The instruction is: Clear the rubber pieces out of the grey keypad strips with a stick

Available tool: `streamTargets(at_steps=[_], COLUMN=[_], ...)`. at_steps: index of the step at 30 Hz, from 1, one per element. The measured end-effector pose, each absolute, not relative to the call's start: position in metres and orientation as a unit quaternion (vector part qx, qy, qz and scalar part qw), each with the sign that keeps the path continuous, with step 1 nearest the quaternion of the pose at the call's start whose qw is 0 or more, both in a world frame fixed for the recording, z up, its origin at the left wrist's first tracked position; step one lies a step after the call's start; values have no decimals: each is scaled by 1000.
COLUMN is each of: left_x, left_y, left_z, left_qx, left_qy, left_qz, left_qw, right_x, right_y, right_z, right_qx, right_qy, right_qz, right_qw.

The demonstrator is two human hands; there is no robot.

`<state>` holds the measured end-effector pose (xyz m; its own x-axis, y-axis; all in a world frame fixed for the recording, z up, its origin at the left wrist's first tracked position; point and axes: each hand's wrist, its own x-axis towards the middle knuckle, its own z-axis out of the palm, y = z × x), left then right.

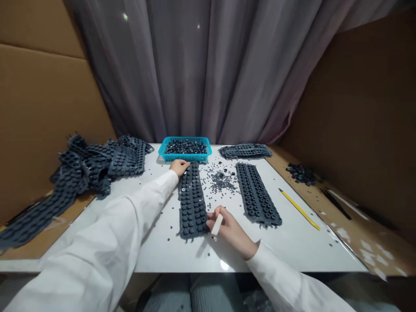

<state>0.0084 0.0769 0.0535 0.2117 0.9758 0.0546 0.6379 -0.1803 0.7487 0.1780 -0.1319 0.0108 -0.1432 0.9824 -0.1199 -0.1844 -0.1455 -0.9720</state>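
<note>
A dark rubber strip of round studs (pixel 192 201) lies lengthwise in the middle of the white table (pixel 292 242). My left hand (pixel 179 166) rests on its far end, fingers curled over the edge. My right hand (pixel 227 227) is at the strip's near right corner, closed round a small white stick (pixel 217 225). Both arms wear white sleeves.
A second studded strip (pixel 257 193) lies to the right, loose black bits (pixel 221 178) between them. A blue basket (pixel 185 149) of black pieces stands at the back. Piled strips (pixel 94 167) fill the left; another stack (pixel 245 151) sits back right. A yellow pencil (pixel 299 209) lies right.
</note>
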Motion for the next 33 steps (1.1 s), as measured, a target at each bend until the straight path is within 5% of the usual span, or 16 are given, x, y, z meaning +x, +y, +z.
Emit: streamTargets(at_steps=[8,15,22,33], left_x=[14,-1,13,12], left_y=[-15,-172,-182,-181], left_z=[76,4,-20,-22], left_qx=[776,909,903,906], left_qy=[506,335,398,395], left_qz=[278,137,158,152], left_qw=[253,209,34,8], right_x=[229,227,221,219], right_y=[-150,-147,-150,-148], right_z=[28,8,4,2], right_qx=[-500,-363,-338,-316], right_qy=[-691,-790,-824,-864], right_qz=[344,300,181,135], right_qw=[392,393,417,369])
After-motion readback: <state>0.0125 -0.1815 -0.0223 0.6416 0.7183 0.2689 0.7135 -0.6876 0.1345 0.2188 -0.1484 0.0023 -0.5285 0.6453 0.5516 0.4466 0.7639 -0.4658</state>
